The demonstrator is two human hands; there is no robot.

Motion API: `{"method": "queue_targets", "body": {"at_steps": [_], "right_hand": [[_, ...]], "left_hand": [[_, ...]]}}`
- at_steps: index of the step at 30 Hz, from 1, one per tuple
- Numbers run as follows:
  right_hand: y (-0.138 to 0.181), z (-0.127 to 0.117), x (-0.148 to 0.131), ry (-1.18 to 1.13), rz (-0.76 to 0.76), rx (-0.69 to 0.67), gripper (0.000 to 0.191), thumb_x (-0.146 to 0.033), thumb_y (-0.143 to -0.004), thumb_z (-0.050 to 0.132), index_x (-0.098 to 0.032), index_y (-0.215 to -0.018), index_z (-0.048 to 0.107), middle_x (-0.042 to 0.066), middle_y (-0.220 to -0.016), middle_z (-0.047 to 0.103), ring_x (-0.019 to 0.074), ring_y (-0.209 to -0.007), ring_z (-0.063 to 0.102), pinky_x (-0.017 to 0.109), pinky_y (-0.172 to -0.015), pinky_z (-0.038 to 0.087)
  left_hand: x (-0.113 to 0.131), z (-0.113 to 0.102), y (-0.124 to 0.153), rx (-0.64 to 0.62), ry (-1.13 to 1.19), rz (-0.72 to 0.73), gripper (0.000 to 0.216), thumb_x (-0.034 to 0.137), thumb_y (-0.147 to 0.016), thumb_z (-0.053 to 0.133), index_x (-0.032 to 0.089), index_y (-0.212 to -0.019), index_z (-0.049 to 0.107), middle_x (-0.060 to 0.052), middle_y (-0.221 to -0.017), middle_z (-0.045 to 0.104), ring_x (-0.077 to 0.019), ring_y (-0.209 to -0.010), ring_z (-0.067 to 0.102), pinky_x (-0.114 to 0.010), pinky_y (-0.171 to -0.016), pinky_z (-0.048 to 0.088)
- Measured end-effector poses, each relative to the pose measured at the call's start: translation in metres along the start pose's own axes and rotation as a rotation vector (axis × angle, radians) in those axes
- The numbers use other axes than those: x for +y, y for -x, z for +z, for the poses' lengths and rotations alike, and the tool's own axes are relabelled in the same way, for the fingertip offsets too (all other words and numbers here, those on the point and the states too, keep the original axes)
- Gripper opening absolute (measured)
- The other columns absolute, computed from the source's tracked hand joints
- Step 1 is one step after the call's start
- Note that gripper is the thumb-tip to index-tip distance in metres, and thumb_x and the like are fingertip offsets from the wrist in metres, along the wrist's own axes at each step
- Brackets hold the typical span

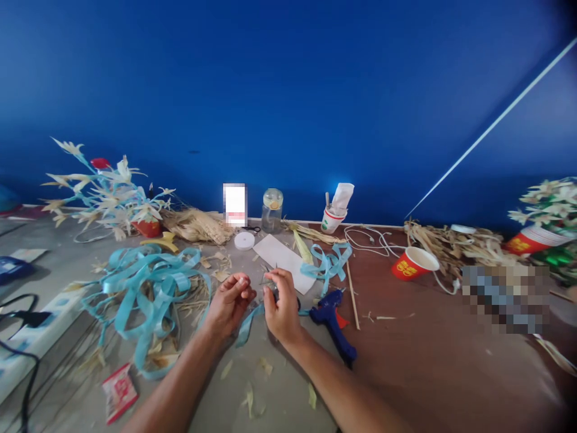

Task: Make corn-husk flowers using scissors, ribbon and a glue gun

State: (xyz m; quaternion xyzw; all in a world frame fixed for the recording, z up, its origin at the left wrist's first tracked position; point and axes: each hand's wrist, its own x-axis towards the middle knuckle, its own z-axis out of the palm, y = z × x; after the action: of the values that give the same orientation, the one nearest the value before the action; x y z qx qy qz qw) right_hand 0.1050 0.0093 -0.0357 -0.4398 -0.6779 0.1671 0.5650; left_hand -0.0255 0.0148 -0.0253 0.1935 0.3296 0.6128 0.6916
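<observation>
1. My left hand (232, 304): thumb against forefinger; can't tell if they pinch anything.
2. My right hand (283, 310): fingers curled, thumb and forefinger tips apart.
3. Blue ribbon strip (244, 329) on the desk (279, 397), below and between my fingers.
4. Blue glue gun (332, 325): just right of my right fingers.
5. Ribbon pile (124, 316): left of my left fingers.

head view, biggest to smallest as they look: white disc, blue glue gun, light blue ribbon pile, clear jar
1. Light blue ribbon pile
2. Blue glue gun
3. Clear jar
4. White disc
</observation>
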Motion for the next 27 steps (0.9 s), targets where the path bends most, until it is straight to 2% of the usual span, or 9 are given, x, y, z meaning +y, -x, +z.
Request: {"method": "queue_targets", "body": {"at_steps": [6, 10, 12, 14, 16, 22, 27], "right_hand": [[0.0002, -0.0002, -0.0014, -0.011, -0.002, -0.007, 0.023, -0.012, -0.083, 0.043, -0.018, -0.103, 0.053, 0.011, -0.101, 0.055, 0.0208, -0.1, 0.052, 0.04, -0.089, 0.045], [-0.0005, -0.001, -0.0027, -0.02, -0.015, -0.014, 0.019, -0.013, -0.084, 0.043, -0.018, -0.1, 0.054, 0.01, -0.097, 0.056, 0.02, -0.097, 0.053, 0.038, -0.086, 0.045], [-0.0004, -0.0011, -0.0035, -0.026, -0.012, 0.0, 0.015, -0.015, -0.084, 0.045, -0.018, -0.095, 0.054, 0.008, -0.091, 0.056, 0.0192, -0.091, 0.053, 0.036, -0.081, 0.046], [0.0004, -0.001, -0.0039, -0.019, 0.017, 0.018, 0.011, -0.016, -0.084, 0.045, -0.018, -0.091, 0.053, 0.006, -0.086, 0.055, 0.0176, -0.082, 0.054, 0.032, -0.074, 0.047], [0.0016, -0.0005, -0.0033, -0.011, 0.058, 0.011, 0.01, -0.016, -0.084, 0.045, -0.018, -0.089, 0.053, 0.005, -0.083, 0.055, 0.0158, -0.074, 0.053, 0.029, -0.069, 0.046], [0.0041, 0.0012, 0.0, -0.03, 0.156, -0.073, 0.009, -0.022, -0.084, 0.047, -0.018, -0.081, 0.055, 0.002, -0.072, 0.059, 0.0143, -0.066, 0.055, 0.025, -0.063, 0.045], [0.0036, 0.0009, -0.0009, 0.008, 0.173, -0.121, 0.02, -0.028, -0.088, 0.042, -0.019, -0.072, 0.051, 0.001, -0.064, 0.054, 0.0137, -0.06, 0.052, 0.024, -0.058, 0.041]], "left_hand": [[-0.0031, -0.0006, -0.0009, -0.003, -0.034, -0.035, 0.028, 0.027, -0.073, 0.068, 0.014, -0.06, 0.048, 0.009, -0.049, 0.04, -0.0005, -0.036, 0.028, -0.018, -0.045, 0.034], [-0.0056, 0.0004, 0.0004, 0.004, -0.075, -0.032, 0.032, 0.04, -0.075, 0.064, 0.014, -0.063, 0.051, 0.009, -0.046, 0.036, -0.0021, -0.036, 0.03, -0.018, -0.043, 0.033], [-0.0058, 0.0018, 0.0014, 0.019, -0.09, -0.019, 0.027, 0.036, -0.069, 0.07, 0.014, -0.068, 0.054, 0.007, -0.052, 0.045, -0.0031, -0.042, 0.039, -0.018, -0.049, 0.038], [-0.0056, 0.0031, 0.0019, 0.022, -0.111, -0.011, 0.027, 0.024, -0.06, 0.077, 0.014, -0.074, 0.056, 0.005, -0.059, 0.053, -0.0039, -0.049, 0.047, -0.017, -0.054, 0.04], [-0.0054, 0.0039, 0.0018, 0.012, -0.135, -0.018, 0.029, 0.018, -0.056, 0.079, 0.014, -0.076, 0.057, 0.005, -0.06, 0.055, -0.0044, -0.051, 0.049, -0.016, -0.054, 0.04], [-0.0062, 0.0051, 0.0024, 0.016, -0.183, 0.01, 0.027, 0.025, -0.056, 0.079, 0.013, -0.066, 0.057, 0.004, -0.048, 0.052, -0.006, -0.043, 0.047, -0.019, -0.049, 0.038], [-0.0073, 0.0052, 0.004, -0.004, -0.204, 0.017, 0.028, 0.032, -0.066, 0.073, 0.015, -0.062, 0.05, 0.008, -0.047, 0.045, -0.001, -0.034, 0.031, -0.019, -0.043, 0.032]]}}
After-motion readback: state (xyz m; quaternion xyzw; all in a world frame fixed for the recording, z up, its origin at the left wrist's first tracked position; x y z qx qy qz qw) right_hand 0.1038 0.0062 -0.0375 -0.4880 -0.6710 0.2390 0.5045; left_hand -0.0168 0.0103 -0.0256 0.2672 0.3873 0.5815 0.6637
